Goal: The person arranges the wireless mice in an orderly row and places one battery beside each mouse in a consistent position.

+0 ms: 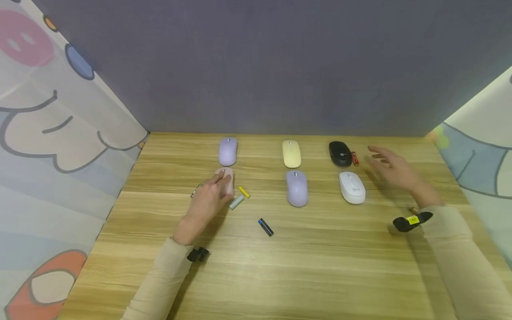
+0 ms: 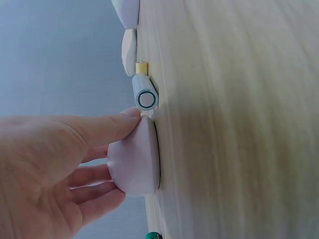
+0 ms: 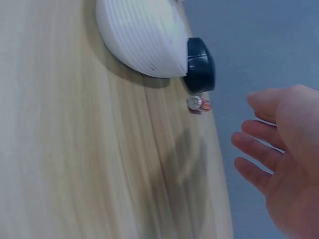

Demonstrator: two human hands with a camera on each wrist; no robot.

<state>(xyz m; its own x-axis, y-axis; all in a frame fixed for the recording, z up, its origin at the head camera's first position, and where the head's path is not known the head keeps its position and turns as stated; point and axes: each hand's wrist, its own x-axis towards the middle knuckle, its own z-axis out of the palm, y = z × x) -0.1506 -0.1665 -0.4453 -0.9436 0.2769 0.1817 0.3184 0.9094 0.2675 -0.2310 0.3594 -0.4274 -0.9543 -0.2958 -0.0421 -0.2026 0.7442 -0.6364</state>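
Note:
At the left of the table my left hand [image 1: 208, 198] grips a pale pink mouse [image 1: 229, 186], thumb on one side and fingers on the other; the left wrist view shows the mouse [image 2: 135, 159] resting on the table. Just right of it lie a yellow battery [image 1: 244, 192] and a grey-white battery [image 1: 237, 202]. My right hand [image 1: 394, 171] hovers over the table's right side, holding nothing, fingers relaxed. Nearest to it are a red battery [image 1: 354, 158], a black mouse [image 1: 340, 154] and a white mouse [image 1: 352, 188].
On the wooden table [image 1: 304, 266] a purple mouse [image 1: 228, 151] and a yellow mouse [image 1: 291, 154] stand at the back, another purple mouse [image 1: 297, 189] mid-table. A black battery [image 1: 266, 227] lies in front. A green battery [image 1: 196, 190] is partly seen beside my left hand. A grey panel [image 1: 272, 66] rises behind.

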